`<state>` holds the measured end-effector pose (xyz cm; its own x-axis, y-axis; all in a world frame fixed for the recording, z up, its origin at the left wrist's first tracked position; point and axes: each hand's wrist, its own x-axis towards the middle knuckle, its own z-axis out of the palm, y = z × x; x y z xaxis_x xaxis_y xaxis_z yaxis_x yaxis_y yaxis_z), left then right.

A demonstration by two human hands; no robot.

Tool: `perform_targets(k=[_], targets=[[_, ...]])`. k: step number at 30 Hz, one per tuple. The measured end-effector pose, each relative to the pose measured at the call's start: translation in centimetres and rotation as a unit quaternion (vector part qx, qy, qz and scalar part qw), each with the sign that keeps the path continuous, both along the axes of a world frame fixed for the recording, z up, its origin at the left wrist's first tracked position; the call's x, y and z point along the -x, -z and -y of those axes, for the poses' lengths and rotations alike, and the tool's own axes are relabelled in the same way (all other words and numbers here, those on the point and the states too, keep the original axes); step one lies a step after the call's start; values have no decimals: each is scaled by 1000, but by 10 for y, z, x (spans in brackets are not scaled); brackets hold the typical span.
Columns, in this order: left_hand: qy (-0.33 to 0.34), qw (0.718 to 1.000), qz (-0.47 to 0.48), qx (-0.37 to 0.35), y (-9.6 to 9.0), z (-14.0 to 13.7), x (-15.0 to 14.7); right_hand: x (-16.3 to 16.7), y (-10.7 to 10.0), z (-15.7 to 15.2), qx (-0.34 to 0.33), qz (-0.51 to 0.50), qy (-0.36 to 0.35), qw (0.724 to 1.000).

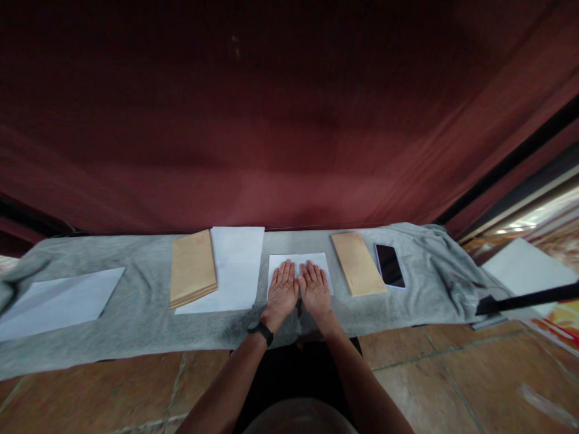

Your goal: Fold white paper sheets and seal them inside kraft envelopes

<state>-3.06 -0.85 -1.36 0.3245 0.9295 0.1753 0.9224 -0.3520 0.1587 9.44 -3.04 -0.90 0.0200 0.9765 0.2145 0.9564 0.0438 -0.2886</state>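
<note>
A person kneels at a grey felt cloth (136, 325) spread across the lower half of the frame, before a dark red curtain (289, 120). At far left lies a loose white sheet (58, 301). Right of it, left of centre, a stack of brown envelopes (193, 268) rests on the left edge of a pile of white paper (237, 265). At centre, the left hand (283, 292), a black watch (261, 331) on its wrist, and the right hand (314, 290) lie flat and side by side, fingers spread and extended, palms down on a folded white sheet (296, 262); neither grips anything. Right of centre lies a single brown envelope (359, 263), with a dark smartphone (389, 265) just beside it. A black rod (529, 298) crosses the right edge. The step appears to be pressing a fold: done well, both palms would bear evenly and sweep outward from the middle, edges kept aligned so the crease sets straight.
</note>
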Motion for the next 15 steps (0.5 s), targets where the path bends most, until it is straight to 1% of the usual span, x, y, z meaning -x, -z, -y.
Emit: perform_targets(k=[15], targets=[[-65,998,11,-16,1,0,5,-13,8,-3,-24,13,55,998]])
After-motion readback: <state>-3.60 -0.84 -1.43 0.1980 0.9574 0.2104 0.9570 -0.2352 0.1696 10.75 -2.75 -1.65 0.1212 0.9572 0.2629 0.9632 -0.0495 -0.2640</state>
